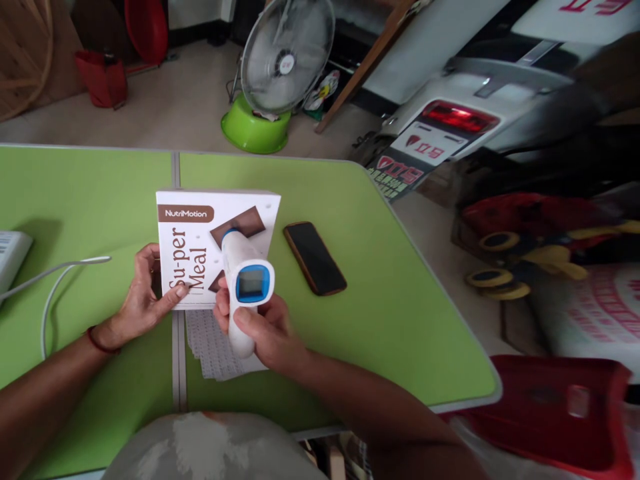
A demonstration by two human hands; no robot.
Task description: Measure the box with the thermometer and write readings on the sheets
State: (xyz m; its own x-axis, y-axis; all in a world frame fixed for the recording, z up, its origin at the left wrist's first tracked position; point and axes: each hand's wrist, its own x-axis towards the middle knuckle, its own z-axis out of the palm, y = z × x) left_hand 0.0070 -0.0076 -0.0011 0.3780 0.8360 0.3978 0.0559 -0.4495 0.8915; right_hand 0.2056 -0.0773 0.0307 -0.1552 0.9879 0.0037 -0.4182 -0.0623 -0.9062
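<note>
My left hand (146, 288) grips the lower left edge of a white box (173, 250) printed "NutriMotion Su-per Meal", thumb on its front. The box is held up with its printed face toward me. My right hand (267, 328) is wrapped round the handle of a white infrared thermometer (239, 252). Its blue-framed screen (253, 284) faces me, and its front end points at the box; whether they touch I cannot tell. Under the box, printed paper sheets (220, 353) lie on the green table (395, 320), partly hidden.
A dark phone (316, 259) in a brown case lies right of the box. A white cable (55, 287) runs from a white device (13, 257) at the left. Beyond the table stand a fan (287, 63), a green basin (255, 127) and a scooter (453, 127). A red plastic chair (540, 413) is at right.
</note>
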